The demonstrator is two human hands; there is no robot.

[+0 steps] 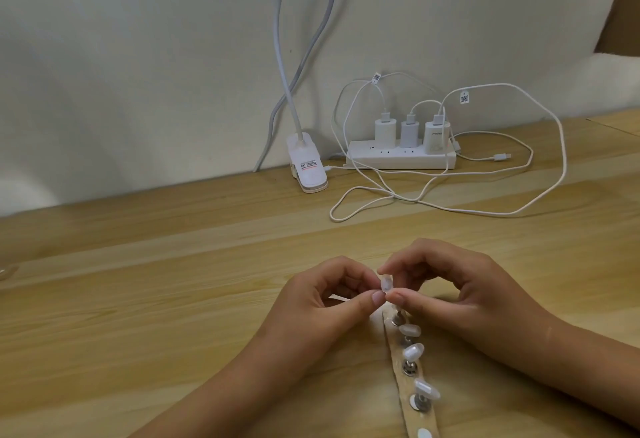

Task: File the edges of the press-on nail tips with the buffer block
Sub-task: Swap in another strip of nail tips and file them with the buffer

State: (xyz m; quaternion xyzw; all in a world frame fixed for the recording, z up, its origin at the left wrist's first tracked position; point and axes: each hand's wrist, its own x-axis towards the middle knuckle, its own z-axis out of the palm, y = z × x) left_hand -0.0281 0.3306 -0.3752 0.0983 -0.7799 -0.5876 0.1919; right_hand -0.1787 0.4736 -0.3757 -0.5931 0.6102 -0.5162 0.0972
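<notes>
Pinching one tip [385,284] from both sides, your left hand [329,302] and right hand [460,285] each grip it between thumb and forefinger. They hold it just above the far end of the strip [408,420] lying on the counter [207,299]. More tips [413,351] sit on studs along that strip. No buffer block is in sight. Expect the tip to be feather-light, thin, slick and slightly springy, so it may flick away if you squeeze its edges. Hold it gently across the broad faces, leaving the rim free for filing.
</notes>
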